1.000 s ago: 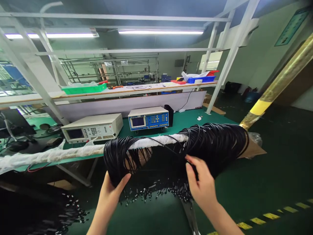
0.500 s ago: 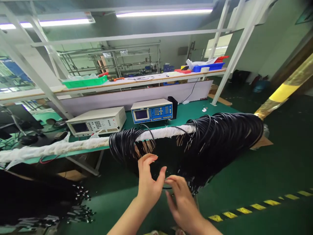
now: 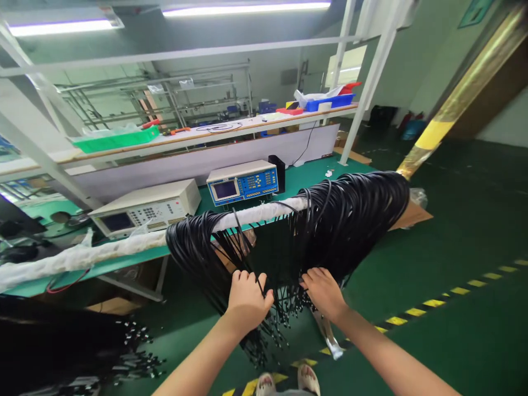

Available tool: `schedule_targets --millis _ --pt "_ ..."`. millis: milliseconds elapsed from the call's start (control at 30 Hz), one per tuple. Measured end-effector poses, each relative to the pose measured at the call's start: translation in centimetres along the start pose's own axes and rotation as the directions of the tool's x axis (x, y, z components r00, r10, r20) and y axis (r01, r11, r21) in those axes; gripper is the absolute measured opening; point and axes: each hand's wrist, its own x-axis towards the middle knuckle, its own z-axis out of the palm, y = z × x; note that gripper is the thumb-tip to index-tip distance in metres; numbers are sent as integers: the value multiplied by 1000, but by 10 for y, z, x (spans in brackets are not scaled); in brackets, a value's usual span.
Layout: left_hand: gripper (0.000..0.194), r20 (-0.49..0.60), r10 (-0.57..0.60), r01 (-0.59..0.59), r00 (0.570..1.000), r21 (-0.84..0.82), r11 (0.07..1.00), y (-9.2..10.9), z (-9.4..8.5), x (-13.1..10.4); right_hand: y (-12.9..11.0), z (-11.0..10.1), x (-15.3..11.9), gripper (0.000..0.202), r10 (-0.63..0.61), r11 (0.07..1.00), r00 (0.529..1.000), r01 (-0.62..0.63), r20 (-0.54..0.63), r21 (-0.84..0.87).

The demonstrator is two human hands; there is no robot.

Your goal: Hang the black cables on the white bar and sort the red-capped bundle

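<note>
The left hand (image 3: 247, 300) is closed around a gathered bunch of black cables (image 3: 198, 250) that hang over the white-wrapped bar (image 3: 103, 252), gripping them low, near their dangling ends. Just to its right, the right hand (image 3: 324, 291) has its fingers curled into the strands of the thicker cable bundle (image 3: 358, 217) draped over the same bar, though whether it holds a strand firmly or only combs through them is hard to tell. To do this well, I would judge, the left hand should hold its bunch steady and slightly taut so the loops stay seated on the bar, while the right picks out a few strands at a time and draws them down straight, since a pull across the bundle could tangle the plug ends (image 3: 284, 313) or drag loops off the bar. Behind the bar, the tabletop (image 3: 313, 190) carries a beige tester (image 3: 144, 212) and a blue tester (image 3: 243, 184). Half a second earlier both hands were open and close together in front of the cables, holding nothing; now they have gone forward and apart, each into its own bundle, and the view has tipped lower, showing the person's shoes.
</note>
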Motion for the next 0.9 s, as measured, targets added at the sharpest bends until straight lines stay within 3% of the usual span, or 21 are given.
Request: schedule_targets --millis 67,167,267,333,400,467,567,633,767,900 --pt "35 79 15 -21 997 76 997 -8 2 -3 -13 1 -1 17 2 1000 997 -3 77 9" --pt "37 191 32 -60 981 142 988 -19 9 -10 -63 13 -22 15 -23 997 981 8 190 80" --pt "30 263 6 -58 965 191 980 -26 13 -17 -120 26 -48 17 -144 965 949 72 281 251" --pt "26 283 -29 -36 959 221 975 -30 13 -21 -138 32 -58 19 -246 916 921 119 301 384" --pt "25 293 -67 -7 954 245 970 -35 10 -25 -132 37 -61 23 -294 881 908 137 298 452" --pt "25 304 -99 18 947 258 966 -40 7 -31 -107 44 -60 30 -253 894 921 105 297 436" --pt "25 323 -137 52 936 259 965 -47 5 -40 -62 57 -61 32 -66 942 957 -33 282 333" --pt "25 321 -170 89 932 253 963 -50 6 -45 -46 67 -64 30 54 950 964 -129 259 283" --pt "26 268 -271 208 925 241 948 -51 8 -44 -62 87 -69 22 137 927 942 -231 307 294" --pt "28 253 -326 281 911 198 939 -48 4 -31 -108 93 -71 21 38 861 899 -251 437 442"
